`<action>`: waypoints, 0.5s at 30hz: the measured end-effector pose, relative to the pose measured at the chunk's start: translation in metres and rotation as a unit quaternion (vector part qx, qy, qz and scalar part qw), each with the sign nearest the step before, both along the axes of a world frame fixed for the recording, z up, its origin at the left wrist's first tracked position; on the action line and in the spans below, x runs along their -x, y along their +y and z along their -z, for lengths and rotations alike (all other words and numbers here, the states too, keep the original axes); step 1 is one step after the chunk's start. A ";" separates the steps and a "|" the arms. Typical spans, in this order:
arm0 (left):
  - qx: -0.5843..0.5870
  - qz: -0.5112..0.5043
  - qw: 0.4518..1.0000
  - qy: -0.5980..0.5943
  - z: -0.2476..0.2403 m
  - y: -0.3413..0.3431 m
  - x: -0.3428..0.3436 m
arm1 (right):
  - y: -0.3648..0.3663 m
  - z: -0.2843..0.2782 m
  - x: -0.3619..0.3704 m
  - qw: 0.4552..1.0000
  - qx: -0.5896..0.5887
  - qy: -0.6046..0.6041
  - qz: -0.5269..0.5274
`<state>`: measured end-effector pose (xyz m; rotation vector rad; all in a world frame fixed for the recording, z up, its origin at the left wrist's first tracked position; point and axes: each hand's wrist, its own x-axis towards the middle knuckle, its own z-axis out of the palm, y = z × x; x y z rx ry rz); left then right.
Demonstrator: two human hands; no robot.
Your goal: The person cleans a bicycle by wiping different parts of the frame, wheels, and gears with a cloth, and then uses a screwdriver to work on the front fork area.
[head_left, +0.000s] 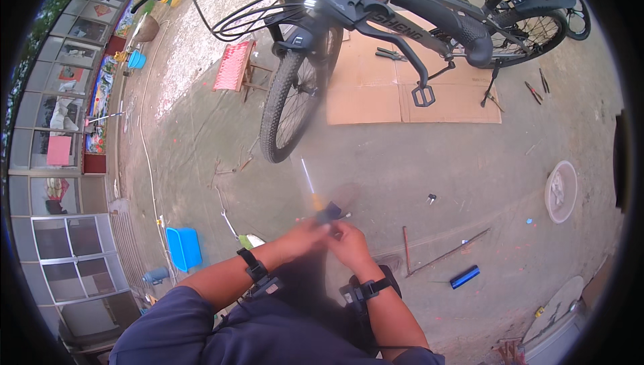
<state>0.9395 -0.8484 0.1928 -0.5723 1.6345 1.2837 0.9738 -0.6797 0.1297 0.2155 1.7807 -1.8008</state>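
Observation:
Close together in front of my body, both hands meet at a screwdriver [309, 178] with a long bright shaft and a yellow and black handle. Its shaft points away from me, toward the bicycle's front wheel. My left hand [303, 238] is closed at the handle end, its fingers partly smeared by motion. Curled fingers of my right hand [348, 243] touch the same spot from the right; what they pinch is hidden. A dark piece [329, 213] beside the handle is too blurred to name. Beyond stands a black bicycle [402, 26], its front tyre [274, 117] nearest me.
Flattened cardboard [362, 103] lies under the bicycle, with pliers [390, 54] on it and more pliers [533, 93] to the right. A wrench [229, 224], a blue bin [183, 248], a blue cylinder [464, 276], a pale basin [561, 192] and a red stool [235, 65] stand or lie around.

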 end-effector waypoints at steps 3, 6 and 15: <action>-0.048 -0.127 0.989 0.059 -0.022 -0.012 -0.007 | -0.007 -0.060 0.020 0.984 -0.105 0.118 -0.082; -0.044 -0.197 0.975 0.097 -0.036 -0.038 0.000 | -0.007 -0.109 0.065 0.990 -0.091 0.028 -0.109; -0.026 -0.193 0.968 0.159 -0.069 -0.128 0.061 | -0.007 -0.115 0.352 0.882 -0.298 0.364 0.037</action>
